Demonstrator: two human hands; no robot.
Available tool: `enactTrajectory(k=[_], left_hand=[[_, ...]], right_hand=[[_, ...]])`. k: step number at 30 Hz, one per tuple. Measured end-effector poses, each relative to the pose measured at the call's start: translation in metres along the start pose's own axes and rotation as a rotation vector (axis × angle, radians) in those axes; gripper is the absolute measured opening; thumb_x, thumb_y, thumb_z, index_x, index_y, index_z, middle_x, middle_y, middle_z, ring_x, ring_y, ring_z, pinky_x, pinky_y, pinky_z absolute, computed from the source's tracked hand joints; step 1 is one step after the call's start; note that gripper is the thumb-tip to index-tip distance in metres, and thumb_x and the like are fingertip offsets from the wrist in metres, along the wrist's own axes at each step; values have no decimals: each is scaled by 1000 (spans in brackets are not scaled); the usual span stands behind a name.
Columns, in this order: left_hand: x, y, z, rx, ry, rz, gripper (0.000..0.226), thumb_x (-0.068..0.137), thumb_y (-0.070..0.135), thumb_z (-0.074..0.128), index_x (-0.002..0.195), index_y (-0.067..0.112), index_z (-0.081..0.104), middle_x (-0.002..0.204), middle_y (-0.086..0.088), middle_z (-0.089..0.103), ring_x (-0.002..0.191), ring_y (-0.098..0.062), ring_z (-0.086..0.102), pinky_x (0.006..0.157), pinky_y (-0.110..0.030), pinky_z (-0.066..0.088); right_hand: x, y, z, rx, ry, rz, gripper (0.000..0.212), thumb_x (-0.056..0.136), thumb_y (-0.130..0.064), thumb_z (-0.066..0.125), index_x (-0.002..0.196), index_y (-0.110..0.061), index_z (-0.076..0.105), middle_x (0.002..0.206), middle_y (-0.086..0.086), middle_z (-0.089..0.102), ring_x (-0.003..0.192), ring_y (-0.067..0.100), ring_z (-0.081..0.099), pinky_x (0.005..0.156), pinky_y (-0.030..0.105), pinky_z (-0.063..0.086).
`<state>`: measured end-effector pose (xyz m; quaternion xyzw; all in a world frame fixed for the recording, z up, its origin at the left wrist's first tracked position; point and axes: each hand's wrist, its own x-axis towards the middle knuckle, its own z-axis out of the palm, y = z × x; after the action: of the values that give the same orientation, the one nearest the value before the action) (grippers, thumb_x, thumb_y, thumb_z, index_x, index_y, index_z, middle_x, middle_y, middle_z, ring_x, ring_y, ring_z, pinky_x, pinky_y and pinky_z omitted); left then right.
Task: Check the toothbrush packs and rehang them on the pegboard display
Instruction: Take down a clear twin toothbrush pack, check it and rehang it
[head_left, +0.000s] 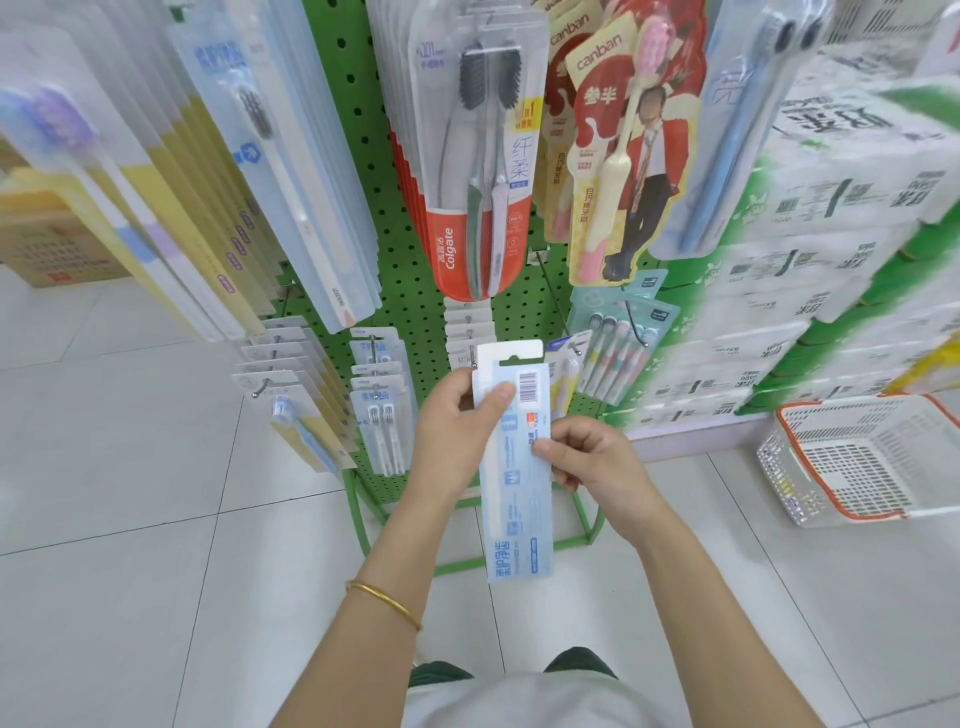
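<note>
One green pegboard display carries hung stock, with Colgate pack and canban pack legible. Inspection is judged under way: the pale blue toothbrush pack is held before the lower pegs, barcode facing the camera. The left hand pinches its top and the right hand pinches its right edge. Next, its hang slot needs threading onto the peg just beside it.

Toothbrush pack: front face hidden.

pale blue pack, green pegboard
</note>
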<state>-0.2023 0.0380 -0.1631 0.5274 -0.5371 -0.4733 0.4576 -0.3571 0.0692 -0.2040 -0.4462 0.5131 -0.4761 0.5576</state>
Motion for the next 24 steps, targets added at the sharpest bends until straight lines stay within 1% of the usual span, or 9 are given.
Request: enactTrajectory(k=[3,6,9,12,15,18,20,22,24], left_hand=[[4,2,-4,-88,87,46,7,91,15,62,88,20,61,82,4,63,72,-4,56,66,-18,46],[5,0,-7,-181,86,-5,7,92,10,59,87,15,61,85,-2,64,75,-10,58,68,-23,48],[5,-2,-11,-315,15,-60,6,93,9,57,94,11,62,87,-1,67,77,-10,62,70,-22,52],[6,-3,-17,-445,-110,-74,10,93,11,53,98,11,62,87,2,65,79,-10,60,72,-24,50],[3,-5,-21,-533,-160,-101,12,94,10,50,102,12,60,88,3,60,76,-10,54,69,-23,48],[1,-9,-29,-630,-180,-128,16,90,13,57,106,11,59,80,3,60,71,-11,54,67,-23,49],[0,-11,-36,-657,-150,-138,18,90,12,56,108,10,60,80,3,62,73,-12,57,70,-24,49],[0,-15,-42,-634,-27,-164,19,92,9,53,109,11,61,91,-2,64,83,-13,59,81,-29,48],[-1,-23,-49,-578,162,-183,20,92,6,55,108,12,63,101,-3,65,97,-17,60,92,-34,46]], right_hand=[[3,3,2,-40,-43,27,8,84,0,65,77,0,62,60,3,55,48,8,46,46,19,35],[6,6,4,-59,-84,36,10,83,-1,67,76,-4,62,65,7,56,49,6,47,45,18,36],[7,10,4,-36,-154,53,18,75,-18,76,76,-7,61,70,4,60,57,7,52,50,20,40],[9,14,9,96,-286,120,59,55,-48,85,91,-8,59,81,-1,66,68,11,58,58,22,46],[14,18,21,92,-442,142,92,55,-57,83,121,-2,50,105,-2,67,94,13,61,80,28,49],[16,17,34,57,-529,135,87,60,-54,82,124,-3,52,109,-2,67,105,14,60,90,26,46],[20,18,43,31,-508,139,80,59,-50,83,119,-6,56,111,8,66,108,22,60,94,31,47],[24,22,52,-36,-427,156,77,57,-45,81,118,-6,55,115,17,63,109,29,60,96,33,47],[28,27,66,-173,-317,172,77,52,-48,79,116,-13,53,117,16,60,107,29,60,93,31,49]])
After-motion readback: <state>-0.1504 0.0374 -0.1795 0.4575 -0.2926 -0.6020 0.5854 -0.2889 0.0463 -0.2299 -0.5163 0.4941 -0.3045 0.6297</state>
